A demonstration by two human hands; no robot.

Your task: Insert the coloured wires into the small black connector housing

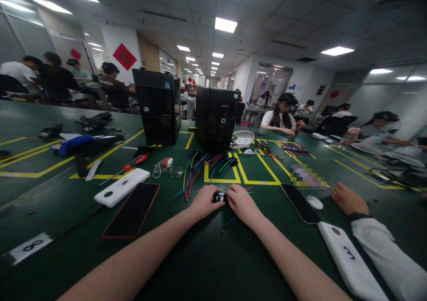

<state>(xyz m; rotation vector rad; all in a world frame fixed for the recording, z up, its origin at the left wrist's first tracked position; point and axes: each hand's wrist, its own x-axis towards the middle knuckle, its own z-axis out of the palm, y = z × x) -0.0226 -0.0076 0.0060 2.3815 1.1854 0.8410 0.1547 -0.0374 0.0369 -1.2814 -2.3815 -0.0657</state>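
My left hand [204, 202] and my right hand [243, 204] meet over the green table, fingers closed around a small black-and-white part [219, 197]. Its exact kind is too small to make out, and fingertips cover some of it. A short blue wire [229, 223] with a dark end lies just below my right hand. Red and blue wire ends show beyond the right knuckles. Ahead of my hands, several loose red, blue, black and yellow-green wires [200, 165] are spread over the yellow tape markings.
Two black computer cases [156, 110] stand ahead. To the left lie a phone [131, 212], a white power bank [122, 187], a red-handled screwdriver [135, 162] and glasses [176, 172]. On the right are another phone [300, 203], another power bank [350, 256] and a co-worker's hand [350, 198].
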